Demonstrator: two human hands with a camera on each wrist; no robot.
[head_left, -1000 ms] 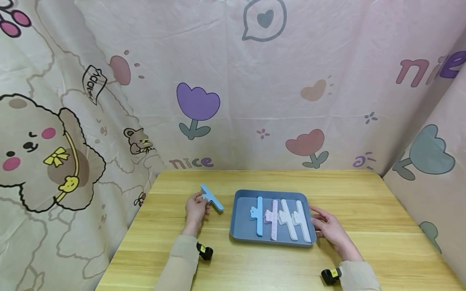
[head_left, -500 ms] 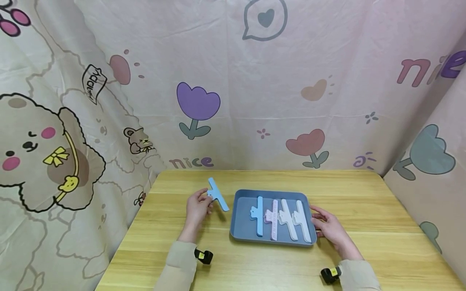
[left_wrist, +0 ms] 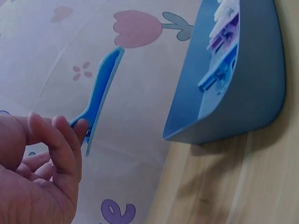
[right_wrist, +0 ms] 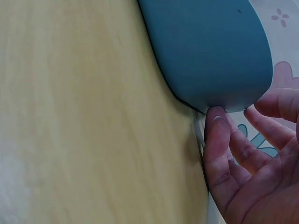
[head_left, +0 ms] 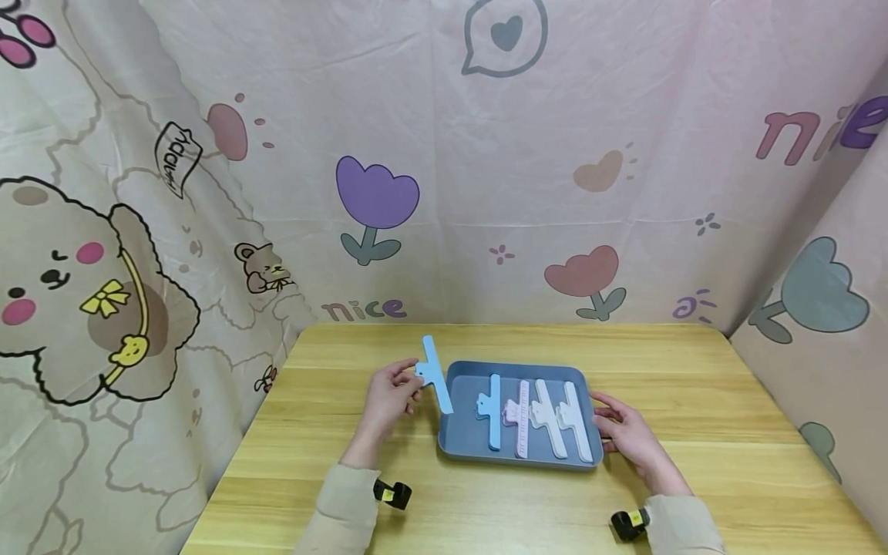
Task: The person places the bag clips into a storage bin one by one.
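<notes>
In the head view my left hand (head_left: pixel 390 395) pinches a light blue bag clip (head_left: pixel 437 379) by its handle, its long bar raised at the left rim of a grey-blue tray (head_left: pixel 459 435). From the left wrist, the blue clip (left_wrist: pixel 103 84) shows edge-on, held above the table and apart from the tray (left_wrist: pixel 261 79). Inside the tray lie another blue clip (head_left: pixel 495 424), a pink clip (head_left: pixel 523 432) and two white clips (head_left: pixel 553 432), side by side. My right hand (head_left: pixel 630 438) rests its fingertips on the tray's right outer wall; the right wrist view shows this contact too.
The tray stands on a wooden table (head_left: pixel 513 509). Behind it hangs a patterned curtain (head_left: pixel 444 285), which also closes in the left and right sides. A small black camera (head_left: pixel 393 495) sits on the left wrist, another black camera (head_left: pixel 630 526) on the right.
My left hand has lifted the blue clip and carried it right, to the tray's left rim; its bar has turned more upright. The right hand and tray have stayed put.
</notes>
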